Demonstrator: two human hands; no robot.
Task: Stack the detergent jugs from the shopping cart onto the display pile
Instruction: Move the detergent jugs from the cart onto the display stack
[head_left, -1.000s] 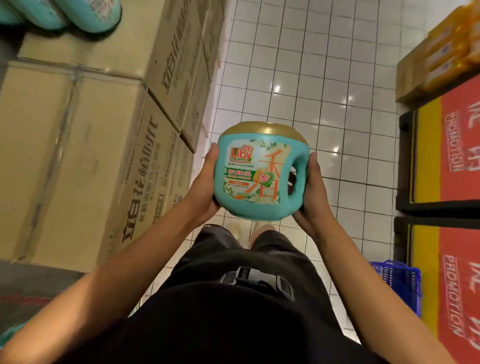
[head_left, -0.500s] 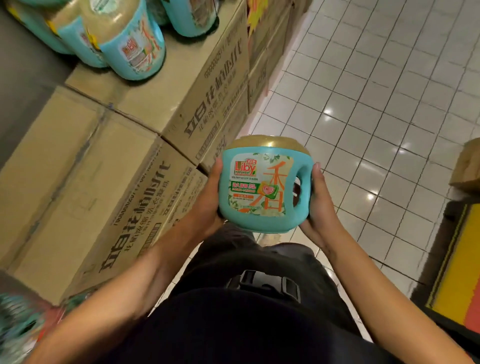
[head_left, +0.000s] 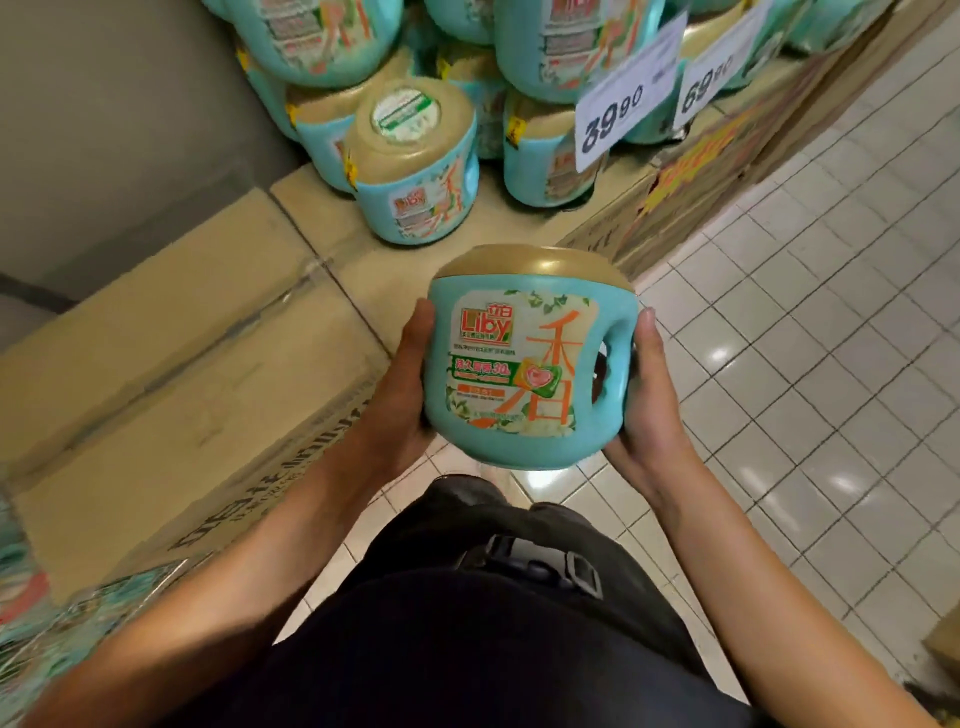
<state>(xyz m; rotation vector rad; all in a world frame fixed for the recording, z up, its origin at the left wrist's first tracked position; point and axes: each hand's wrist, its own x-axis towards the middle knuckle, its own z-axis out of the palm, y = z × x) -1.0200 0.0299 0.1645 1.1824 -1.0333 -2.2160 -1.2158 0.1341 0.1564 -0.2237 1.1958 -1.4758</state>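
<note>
The left hand (head_left: 402, 395) and right hand (head_left: 649, 410) clasp the jug (head_left: 530, 364) by its sides, upright, handle against the right palm. The pile (head_left: 415, 171) stands ahead and leftward on the cartons (head_left: 208, 332), past their front edge, so the left hand is nearer.

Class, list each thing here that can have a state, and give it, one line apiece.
Held jug: upright, capped, carried in the air.
Left hand: grips the jug's plain side.
Right hand: grips its handle side.
Pile jugs: capped, stacked on cardboard boxes.
Cardboard boxes: closed, taped.
Price cards: standing among the pile jugs.
</note>
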